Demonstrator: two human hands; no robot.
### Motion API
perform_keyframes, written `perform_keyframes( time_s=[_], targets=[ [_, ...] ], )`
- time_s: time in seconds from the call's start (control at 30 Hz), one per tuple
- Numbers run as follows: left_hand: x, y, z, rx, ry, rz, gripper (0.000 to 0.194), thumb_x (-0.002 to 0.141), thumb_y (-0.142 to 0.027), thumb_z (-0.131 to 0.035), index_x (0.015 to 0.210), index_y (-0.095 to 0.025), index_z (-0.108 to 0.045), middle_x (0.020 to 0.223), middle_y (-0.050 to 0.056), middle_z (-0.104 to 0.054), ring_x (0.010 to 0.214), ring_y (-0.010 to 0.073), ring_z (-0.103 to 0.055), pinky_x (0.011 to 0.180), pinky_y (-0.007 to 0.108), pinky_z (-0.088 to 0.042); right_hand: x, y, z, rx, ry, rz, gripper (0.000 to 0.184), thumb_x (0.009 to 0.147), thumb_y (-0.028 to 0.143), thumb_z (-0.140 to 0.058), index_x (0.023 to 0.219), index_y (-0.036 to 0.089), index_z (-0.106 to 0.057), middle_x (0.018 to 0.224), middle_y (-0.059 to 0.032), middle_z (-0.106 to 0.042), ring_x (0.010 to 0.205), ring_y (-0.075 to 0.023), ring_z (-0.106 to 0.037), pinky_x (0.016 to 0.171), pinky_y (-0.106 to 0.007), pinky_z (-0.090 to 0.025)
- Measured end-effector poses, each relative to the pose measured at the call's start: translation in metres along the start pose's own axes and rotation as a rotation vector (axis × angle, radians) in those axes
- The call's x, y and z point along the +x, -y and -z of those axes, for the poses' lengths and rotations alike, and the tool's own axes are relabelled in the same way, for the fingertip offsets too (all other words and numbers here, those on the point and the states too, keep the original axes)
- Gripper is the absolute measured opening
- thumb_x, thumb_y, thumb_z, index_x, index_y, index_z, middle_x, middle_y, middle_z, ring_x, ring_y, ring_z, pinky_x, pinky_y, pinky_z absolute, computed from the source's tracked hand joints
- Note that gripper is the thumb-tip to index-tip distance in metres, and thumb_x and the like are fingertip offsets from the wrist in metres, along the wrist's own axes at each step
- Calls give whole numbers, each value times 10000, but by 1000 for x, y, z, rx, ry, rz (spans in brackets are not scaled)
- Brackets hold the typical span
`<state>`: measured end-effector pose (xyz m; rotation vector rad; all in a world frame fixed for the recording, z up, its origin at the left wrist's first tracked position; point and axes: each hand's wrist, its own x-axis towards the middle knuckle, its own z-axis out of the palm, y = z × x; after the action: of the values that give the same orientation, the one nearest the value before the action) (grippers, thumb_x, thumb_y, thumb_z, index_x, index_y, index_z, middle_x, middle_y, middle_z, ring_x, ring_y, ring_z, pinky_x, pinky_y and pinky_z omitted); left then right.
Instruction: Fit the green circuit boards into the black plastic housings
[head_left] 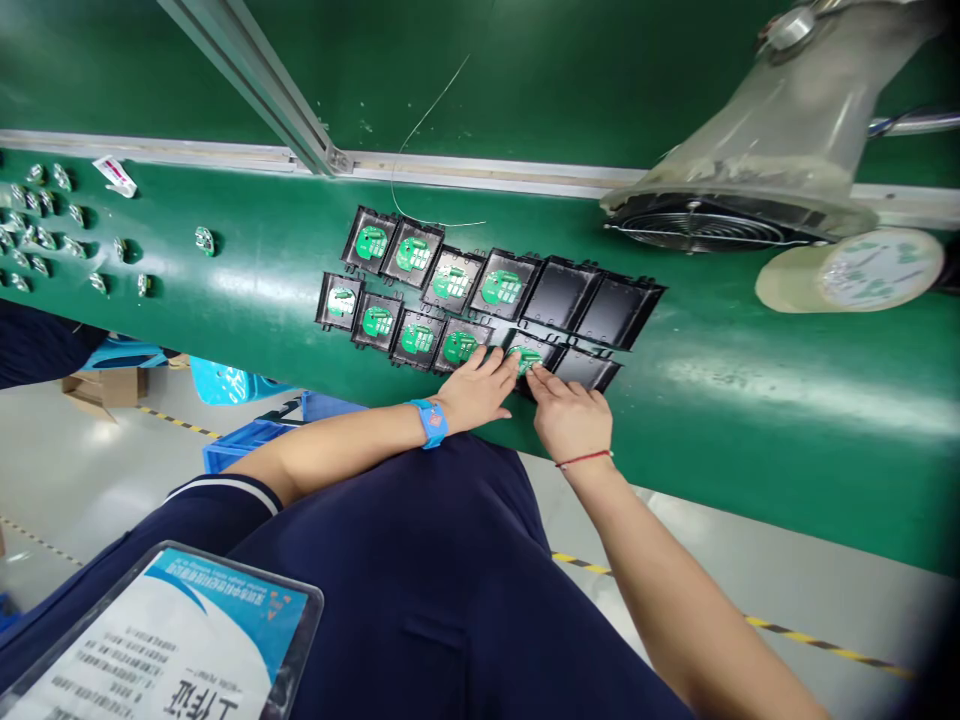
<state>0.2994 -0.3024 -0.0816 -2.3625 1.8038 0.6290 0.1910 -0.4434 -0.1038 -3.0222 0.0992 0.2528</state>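
Observation:
Two rows of black plastic housings (pixel 559 293) lie on the green conveyor belt (pixel 750 400); most hold a round green circuit board (pixel 501 288). My left hand (pixel 476 388) rests with fingers stretched flat beside a housing in the near row. My right hand (pixel 566 412) pinches a green circuit board (pixel 525 357) over that near-row housing. A blue wristband sits on my left wrist, a red string on my right.
Small metal parts (pixel 45 235) are scattered on the belt at far left. A fan under a plastic hood (pixel 712 225) and a tape roll (pixel 855 270) sit at right. An aluminium rail (pixel 255 85) crosses above. Blue bins (pixel 247 440) stand on the floor below.

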Motion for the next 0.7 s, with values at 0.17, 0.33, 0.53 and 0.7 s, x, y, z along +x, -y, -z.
perform_keyframes(
  time_s=[0.17,0.33,0.53,0.7],
  targets=[
    [1,-1,-2,-1,-16,0,653,860,-497,-524,1358,-79,-462,1472,141,-366,1329,346,-328,1112,481,-227,-1,0,1,5,-22,8,376,863,138,-399,1133,137,-661,1203,-64,-645,741,-177,-520,678,-339,-275],
    [-10,11,9,-138,-122,-70,527,886,-377,-527,1340,-113,-470,1459,127,-389,1254,289,-425,1031,430,-333,-10,5,10,47,-144,-145,349,821,141,-451,1090,185,-669,1145,-51,-672,766,-178,-529,693,-334,-299],
    [-72,116,-9,-389,-508,366,296,949,-305,-405,1159,-173,-567,1143,94,-607,1060,188,-549,919,325,-423,-11,1,16,132,-267,-204,310,752,149,-491,979,239,-683,1062,-59,-697,703,-212,-568,625,-347,-369],
    [-166,256,-43,-415,-903,1309,279,878,-179,-512,1150,-117,-496,1096,120,-544,909,161,-572,853,289,-448,13,-6,3,244,-405,-148,533,714,154,-511,1164,429,-584,1083,-35,-692,710,-249,-621,615,-384,-417]
  ],
)
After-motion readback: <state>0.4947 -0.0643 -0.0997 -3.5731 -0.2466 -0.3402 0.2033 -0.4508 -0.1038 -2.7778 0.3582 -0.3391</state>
